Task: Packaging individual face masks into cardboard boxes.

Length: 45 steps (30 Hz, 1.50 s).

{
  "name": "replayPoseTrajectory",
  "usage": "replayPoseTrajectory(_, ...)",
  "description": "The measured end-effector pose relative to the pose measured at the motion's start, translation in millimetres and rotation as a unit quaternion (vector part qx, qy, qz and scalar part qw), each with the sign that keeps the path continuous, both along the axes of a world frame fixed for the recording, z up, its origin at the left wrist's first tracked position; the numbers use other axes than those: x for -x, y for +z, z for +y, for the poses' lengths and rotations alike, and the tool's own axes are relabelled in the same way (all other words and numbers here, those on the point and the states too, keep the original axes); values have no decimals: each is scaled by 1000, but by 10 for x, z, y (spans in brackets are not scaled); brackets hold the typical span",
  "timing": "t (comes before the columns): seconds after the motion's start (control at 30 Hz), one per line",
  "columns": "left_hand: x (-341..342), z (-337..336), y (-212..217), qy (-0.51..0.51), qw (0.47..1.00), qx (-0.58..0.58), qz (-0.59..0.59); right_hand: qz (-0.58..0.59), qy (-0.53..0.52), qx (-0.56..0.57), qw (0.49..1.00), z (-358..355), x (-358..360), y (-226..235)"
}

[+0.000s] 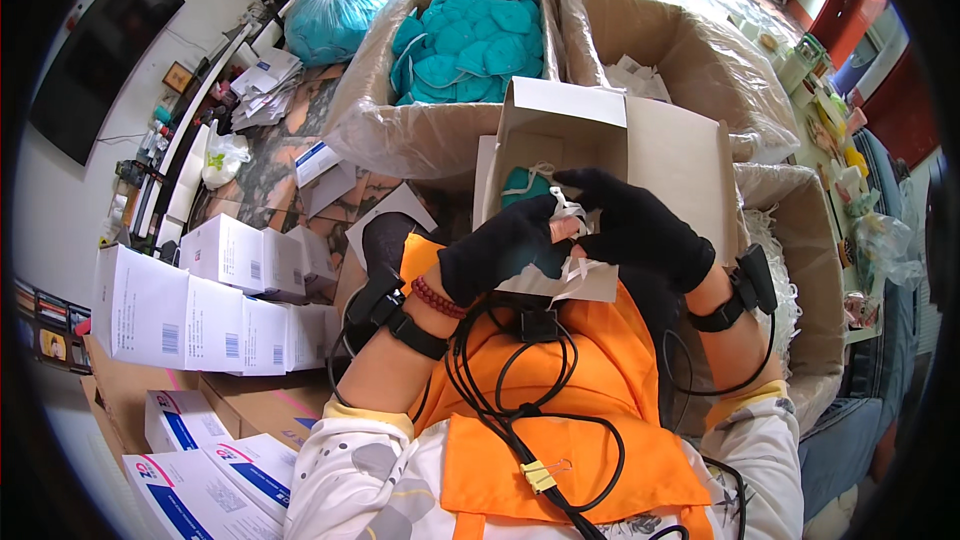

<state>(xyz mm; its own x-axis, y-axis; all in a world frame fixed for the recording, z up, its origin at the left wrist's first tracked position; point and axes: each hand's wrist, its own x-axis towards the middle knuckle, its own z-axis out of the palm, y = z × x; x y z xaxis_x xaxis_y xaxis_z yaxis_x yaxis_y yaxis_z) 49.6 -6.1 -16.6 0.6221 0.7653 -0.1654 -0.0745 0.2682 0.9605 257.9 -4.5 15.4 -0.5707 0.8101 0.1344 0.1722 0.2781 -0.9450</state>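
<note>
Both my hands wear black gloves with some bare fingertips. My left hand [505, 252] and my right hand [645, 232] meet over the near edge of an open white carton [575, 145]. Their fingers are closed on white straps [568, 208], whose ends stick up and hang down between the hands. Inside the carton lies a teal cup-shaped mask [524, 185] with a pale strap across it. Whether the straps in my fingers belong to a mask is hidden by the gloves.
Ahead stands a plastic-lined box of teal masks [475, 45]; right of it, another lined box [690, 60] holds some white pieces. White straps [775, 270] fill a box at right. White cartons [185, 310] are stacked at left. Black cables [500, 390] hang over my orange apron.
</note>
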Motion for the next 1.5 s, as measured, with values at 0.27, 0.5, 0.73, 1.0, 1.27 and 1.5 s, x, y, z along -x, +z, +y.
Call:
replayPoseTrajectory(0.27, 0, -70, 3, 17, 1000, -14, -3, -78, 25, 43, 996, 91, -191, -113)
replayPoseTrajectory(0.5, -20, -81, -55, 16, 999, 35, 17, -207, 7, -9, 978, 63, -190, -20)
replayPoseTrajectory(0.73, -18, -24, -162, 12, 999, -18, 24, -169, -3, -55, 984, 116, -277, -298)
replayPoseTrajectory(1.0, 16, 78, -51, -76, 953, 259, -134, -265, 48, -131, 954, 94, -240, -128)
replayPoseTrajectory(1.27, 26, 215, -145, -101, 965, 228, -79, -336, 145, -118, 923, 200, -176, 50)
replayPoseTrajectory(1.5, -58, 110, -325, -81, 966, 226, -98, -279, 129, -31, 951, 220, -179, 10)
